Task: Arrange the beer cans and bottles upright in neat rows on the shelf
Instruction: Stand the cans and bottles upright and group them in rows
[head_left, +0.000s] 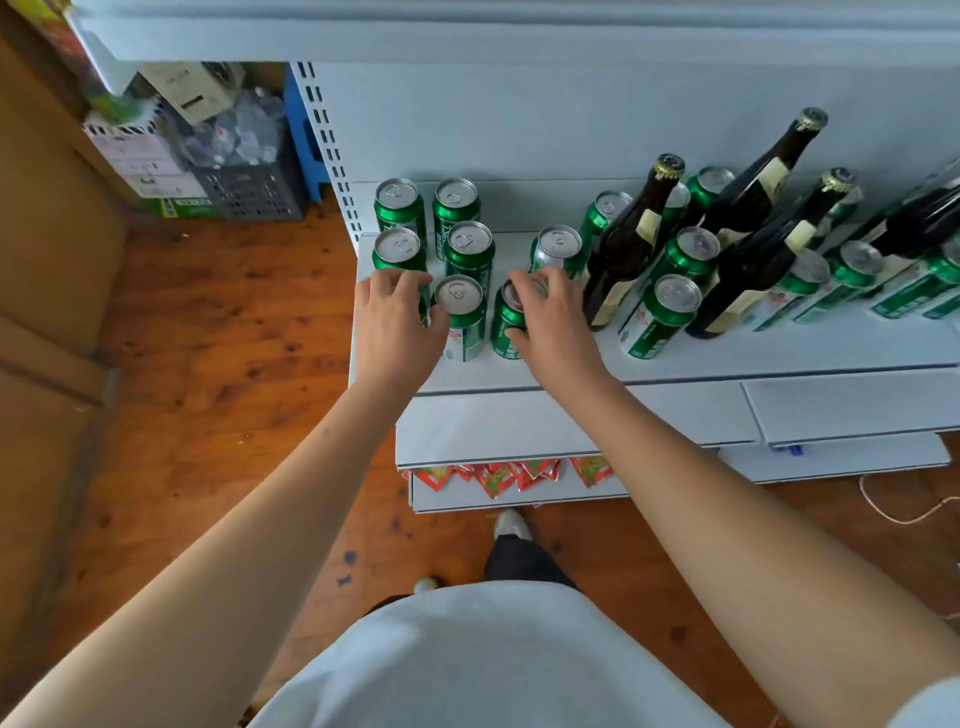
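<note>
Several green beer cans stand upright in rows at the left end of the white shelf (727, 358). My left hand (397, 325) grips the front-left can, mostly hidden under my fingers. Beside it stands a free can (462, 319). My right hand (550, 322) grips another green can (506, 327) from above at the shelf's front. Behind it stands a single can (558, 247). To the right, dark brown bottles (631, 239) and more cans (665, 314) stand mixed and unsorted.
A lower shelf holds red snack packets (498, 475). Left of the shelf unit are a grey crate (249, 189) and cardboard boxes (47, 260) on the wooden floor. An upper shelf (467, 36) overhangs the cans.
</note>
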